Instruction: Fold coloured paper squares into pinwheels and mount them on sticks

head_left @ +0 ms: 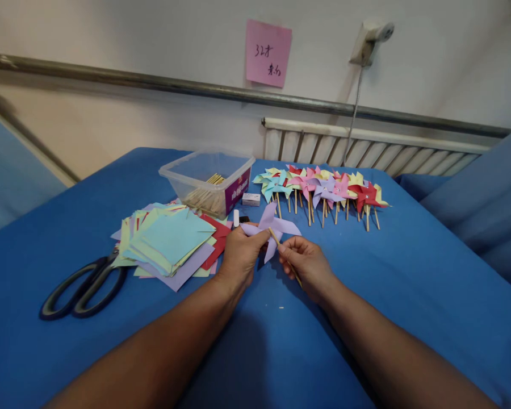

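A purple paper pinwheel (286,225) is pinched at its middle and left side by my left hand (243,250). My right hand (305,258) grips a thin wooden stick (297,277), whose upper end lies against the centre of the pinwheel. Whether the two are fastened together cannot be made out. To the left of my hands lies a loose pile of coloured paper squares (174,238), with a blue sheet on top. Dark-handled scissors (85,287) rest with their blades hidden under the pile.
Behind the pile stands a clear plastic tub (204,176) holding wooden sticks. A small white box (251,199) is beside it. Several finished pinwheels (323,190) lie in a row at the back right. Blue cloth (409,295) covers the table; a radiator (375,146) stands behind.
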`<state>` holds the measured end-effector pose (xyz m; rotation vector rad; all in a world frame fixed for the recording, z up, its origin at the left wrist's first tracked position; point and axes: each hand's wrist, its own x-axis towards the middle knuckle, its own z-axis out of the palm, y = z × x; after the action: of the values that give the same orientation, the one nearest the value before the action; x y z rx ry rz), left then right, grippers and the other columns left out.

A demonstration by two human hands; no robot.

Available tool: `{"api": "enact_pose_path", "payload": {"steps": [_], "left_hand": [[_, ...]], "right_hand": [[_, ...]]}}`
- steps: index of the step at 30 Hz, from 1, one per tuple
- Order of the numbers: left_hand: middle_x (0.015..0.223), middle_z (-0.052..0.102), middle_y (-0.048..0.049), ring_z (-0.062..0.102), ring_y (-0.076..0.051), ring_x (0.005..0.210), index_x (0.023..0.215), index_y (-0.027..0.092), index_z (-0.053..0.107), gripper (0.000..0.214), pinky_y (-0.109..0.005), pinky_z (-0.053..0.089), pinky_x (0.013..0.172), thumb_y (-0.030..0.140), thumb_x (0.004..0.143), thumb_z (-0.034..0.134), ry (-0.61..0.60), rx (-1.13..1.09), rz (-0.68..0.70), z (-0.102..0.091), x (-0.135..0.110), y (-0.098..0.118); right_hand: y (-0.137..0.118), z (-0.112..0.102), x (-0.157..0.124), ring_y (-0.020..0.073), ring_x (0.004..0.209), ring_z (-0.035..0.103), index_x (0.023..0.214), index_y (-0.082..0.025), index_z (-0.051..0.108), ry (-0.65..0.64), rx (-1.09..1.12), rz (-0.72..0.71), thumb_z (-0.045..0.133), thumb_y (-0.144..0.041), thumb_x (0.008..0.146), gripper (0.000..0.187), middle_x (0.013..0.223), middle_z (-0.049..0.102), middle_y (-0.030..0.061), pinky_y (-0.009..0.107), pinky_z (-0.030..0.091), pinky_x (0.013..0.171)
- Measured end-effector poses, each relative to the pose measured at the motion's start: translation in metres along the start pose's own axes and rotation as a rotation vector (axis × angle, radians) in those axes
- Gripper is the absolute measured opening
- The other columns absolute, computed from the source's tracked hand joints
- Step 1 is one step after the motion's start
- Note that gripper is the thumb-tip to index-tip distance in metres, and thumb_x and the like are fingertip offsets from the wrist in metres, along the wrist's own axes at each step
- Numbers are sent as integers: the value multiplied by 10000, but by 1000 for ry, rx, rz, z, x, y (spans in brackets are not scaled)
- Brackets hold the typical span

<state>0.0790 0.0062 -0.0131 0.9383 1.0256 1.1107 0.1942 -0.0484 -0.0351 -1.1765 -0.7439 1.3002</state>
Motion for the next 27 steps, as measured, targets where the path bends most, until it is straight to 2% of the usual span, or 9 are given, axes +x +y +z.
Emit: {"api": "enact_pose_path", "payload": {"steps": [27], "left_hand": [[535, 552, 39, 486, -98, 466, 693, 153, 587, 215, -219, 366, 451, 260, 603, 751, 6, 33, 3, -2, 1, -3]], "right_hand": [[1, 0, 2, 51, 359, 444, 679, -170, 552, 36, -29, -19, 784, -454, 603, 374, 512, 560, -55, 158, 290, 318]]}}
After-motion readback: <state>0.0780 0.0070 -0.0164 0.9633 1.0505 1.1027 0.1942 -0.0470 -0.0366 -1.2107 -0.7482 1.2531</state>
